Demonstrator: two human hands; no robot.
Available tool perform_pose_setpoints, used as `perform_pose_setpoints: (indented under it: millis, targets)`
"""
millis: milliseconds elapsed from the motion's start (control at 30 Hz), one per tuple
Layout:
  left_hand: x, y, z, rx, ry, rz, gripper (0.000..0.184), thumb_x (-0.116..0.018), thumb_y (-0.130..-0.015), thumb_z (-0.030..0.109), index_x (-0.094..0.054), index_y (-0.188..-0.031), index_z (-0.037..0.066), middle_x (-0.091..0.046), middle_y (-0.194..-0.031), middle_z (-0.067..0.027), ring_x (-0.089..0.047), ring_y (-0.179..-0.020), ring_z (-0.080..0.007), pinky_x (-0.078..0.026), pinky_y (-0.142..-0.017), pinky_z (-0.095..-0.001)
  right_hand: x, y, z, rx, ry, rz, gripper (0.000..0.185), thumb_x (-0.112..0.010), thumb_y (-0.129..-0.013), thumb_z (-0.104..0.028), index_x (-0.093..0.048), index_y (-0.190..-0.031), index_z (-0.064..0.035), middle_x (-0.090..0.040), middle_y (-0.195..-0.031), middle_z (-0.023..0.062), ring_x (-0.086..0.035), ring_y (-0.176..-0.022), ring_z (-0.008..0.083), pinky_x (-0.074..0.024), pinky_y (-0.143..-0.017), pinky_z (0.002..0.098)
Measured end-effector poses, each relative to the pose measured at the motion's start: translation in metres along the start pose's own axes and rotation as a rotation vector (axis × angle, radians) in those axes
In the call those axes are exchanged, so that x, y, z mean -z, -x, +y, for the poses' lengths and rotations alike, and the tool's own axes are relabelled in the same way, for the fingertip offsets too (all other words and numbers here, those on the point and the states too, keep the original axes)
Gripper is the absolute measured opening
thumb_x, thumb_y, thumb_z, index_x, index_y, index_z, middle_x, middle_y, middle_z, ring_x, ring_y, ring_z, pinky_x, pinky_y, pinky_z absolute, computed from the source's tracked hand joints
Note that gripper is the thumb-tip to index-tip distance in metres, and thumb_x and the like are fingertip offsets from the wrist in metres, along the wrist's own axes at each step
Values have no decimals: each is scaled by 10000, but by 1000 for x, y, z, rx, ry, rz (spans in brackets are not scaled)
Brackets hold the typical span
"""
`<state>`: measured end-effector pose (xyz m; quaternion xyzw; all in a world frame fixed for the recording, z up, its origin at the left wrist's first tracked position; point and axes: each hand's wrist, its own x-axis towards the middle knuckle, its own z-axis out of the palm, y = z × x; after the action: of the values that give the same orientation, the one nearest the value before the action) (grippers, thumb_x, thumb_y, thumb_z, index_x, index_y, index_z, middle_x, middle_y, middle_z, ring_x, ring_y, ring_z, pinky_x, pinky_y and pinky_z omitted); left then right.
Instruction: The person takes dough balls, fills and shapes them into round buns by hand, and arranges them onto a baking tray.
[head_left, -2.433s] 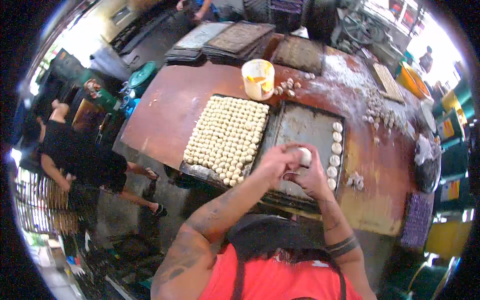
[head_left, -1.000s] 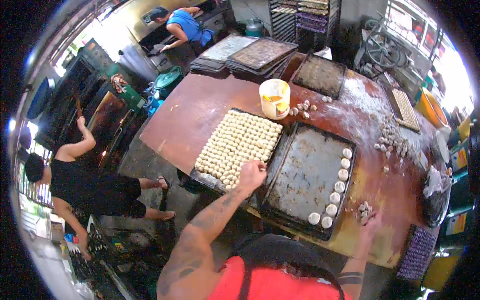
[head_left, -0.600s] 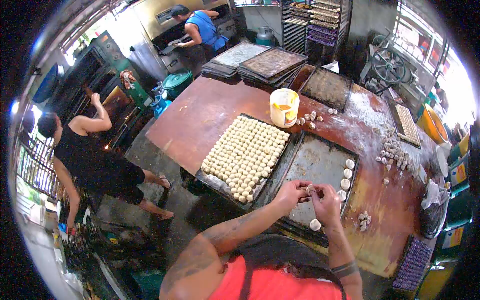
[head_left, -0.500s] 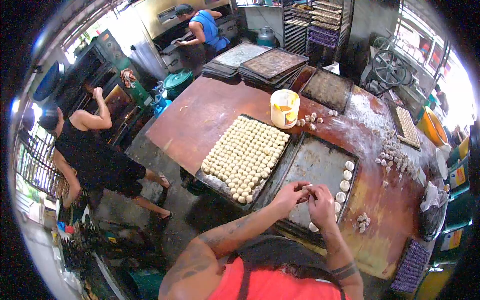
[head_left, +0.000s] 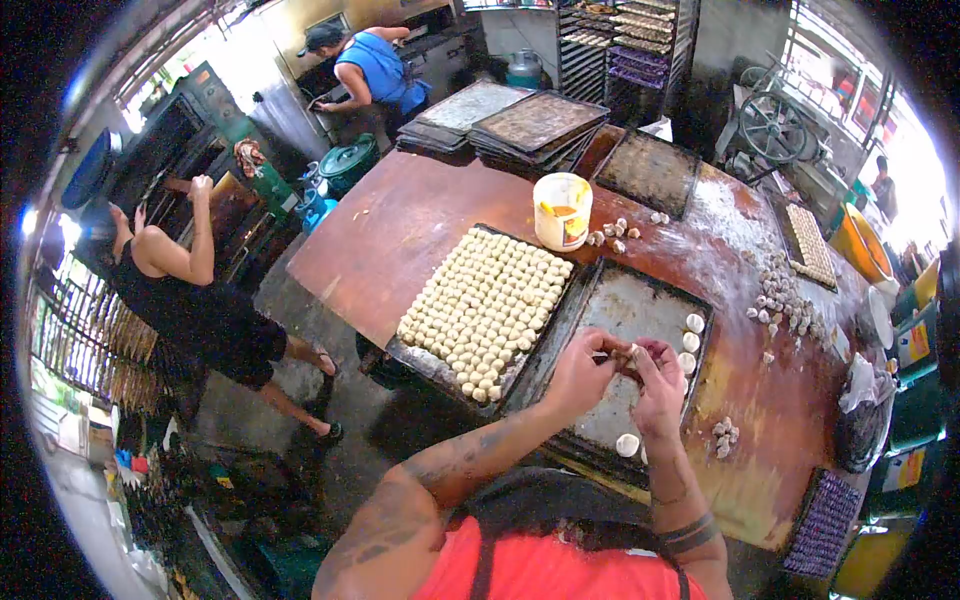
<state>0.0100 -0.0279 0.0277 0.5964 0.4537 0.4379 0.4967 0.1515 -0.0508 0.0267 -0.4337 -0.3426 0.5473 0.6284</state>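
Dough piece (head_left: 631, 357), right of frame centre, was pinched in the fingers of my left hand (head_left: 580, 378) and right hand (head_left: 660, 392); several white rounds (head_left: 695, 323) edging the tray (head_left: 625, 298) looked done, dough balls (head_left: 485, 305) at centre unworked.

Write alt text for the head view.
Left hand and right hand pinch a small pale lump over a tray with a few dough rounds. A fuller tray of dough balls sits to its left, a white bucket behind.

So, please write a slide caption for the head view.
Left hand and right hand hold a pale piece over a metal tray, beside packed dough balls.
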Motion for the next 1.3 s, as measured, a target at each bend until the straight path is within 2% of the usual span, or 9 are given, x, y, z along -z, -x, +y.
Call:
perform_pose_setpoints:
  millis: [133,233,500,667,833,900,1167,1233,1300]
  targets:
    - [-12,2,-8,151,524,5,312,-666,-943,92,-578,-1215,-33,-626,-1148,-89,-638,-1032,-167,-551,-881,-308,-8,-3,-18,528,1002,106,110,-653,-892,-55,-705,-987,-34,-649,-1134,138,-663,-948,324,-527,-914,399]
    - [5,-19,-11,375,775,-57,341,-705,-916,109,-587,-1209,-18,-656,-1082,-85,-659,-979,-167,-554,-875,-311,-4,0,-9,611,1001,-97,202,-659,-857,-6,-708,-1047,-55,-586,-1311,152,-639,-1098,313,-531,-914,385]
    - [7,-8,-12,436,843,-406,435,-773,-818,148,-611,-1203,29,-665,-1164,-87,-660,-1059,-225,-542,-936,-375,2,-19,-31,619,928,-497,202,-762,-774,-112,-607,-889,-51,-670,-1184,119,-646,-1051,338,-504,-920,420]
    - [-9,6,-21,489,1086,-414,372,-757,-873,194,-623,-1181,34,-680,-1077,-61,-657,-980,-170,-524,-886,-338,4,-3,-18,460,839,-141,179,-741,-813,-103,-572,-830,-49,-649,-1040,106,-636,-950,248,-503,-849,358]
    - [0,-1,-18,471,696,-50,330,-665,-933,66,-599,-1250,0,-684,-1112,-89,-665,-901,-139,-540,-790,-256,14,18,17,18,483,-93,581,-791,-793,-28,-513,-1302,-71,-617,-1099,59,-589,-1026,167,-518,-870,329]
    - [-8,5,-23,230,138,-47,427,-599,-934,15,-526,-1351,-41,-669,-1146,-118,-656,-979,-186,-523,-896,-304,25,16,27,46,584,62,432,-748,-842,-48,-590,-1244,-33,-661,-1036,53,-628,-934,143,-537,-813,303]
    - [-3,25,-94,44,-103,-301,790,-551,-819,-9,-232,-1542,-7,-336,-1548,-222,-279,-1478,-291,-249,-1196,-373,63,68,61,-312,840,-83,268,-649,-889,-97,-639,-1151,-43,-670,-800,103,-655,-812,221,-525,-731,363]
    - [-2,23,-100,159,67,-277,792,-555,-807,-17,-247,-1537,1,-347,-1540,-226,-305,-1465,-300,-262,-1193,-380,95,67,109,60,1562,-332,306,-652,-870,-93,-627,-1174,-60,-654,-939,137,-628,-946,302,-504,-836,415]
    - [2,22,-102,179,8,-260,689,-574,-803,-19,-382,-1463,20,-460,-1459,-191,-424,-1377,-295,-355,-1126,-403,86,76,95,221,1583,-212,343,-668,-850,-107,-622,-1189,-67,-622,-1096,155,-583,-1062,340,-467,-925,440]
